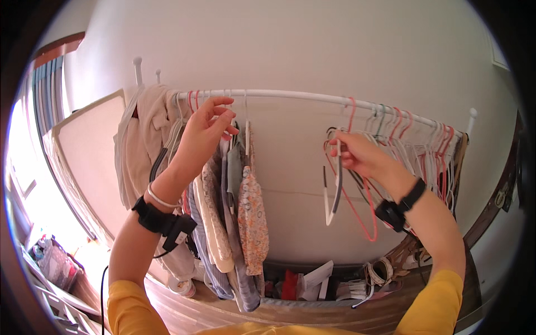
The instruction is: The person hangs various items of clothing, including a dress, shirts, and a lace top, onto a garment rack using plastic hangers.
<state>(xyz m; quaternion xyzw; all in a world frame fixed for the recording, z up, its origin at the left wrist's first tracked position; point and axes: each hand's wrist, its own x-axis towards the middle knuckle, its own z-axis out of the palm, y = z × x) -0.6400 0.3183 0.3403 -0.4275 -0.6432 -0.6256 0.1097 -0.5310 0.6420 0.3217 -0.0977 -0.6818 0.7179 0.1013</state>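
My right hand [358, 151] grips a white clothes hanger with dark grey sections [337, 184]; the hanger is tilted, seen nearly edge-on. Right behind it a red hanger [372, 222] hangs from the white rod [289, 95]. My left hand [211, 121] is raised in front of the rod's left part, fingers loosely curled and apart, with nothing visible in them. Below and beside it hang several garments, among them an orange floral garment [253, 220], a blue-grey garment [240, 268] and a cream garment [220, 247]. The hand hides some of their hooks.
Bare hangers [423, 155] crowd the rod's right end. Beige cloth [155, 113] drapes over its left end. Low at the wall stands a dark fabric bin [289, 302] with boxes and a red item inside. A white-framed window [25, 167] is at far left.
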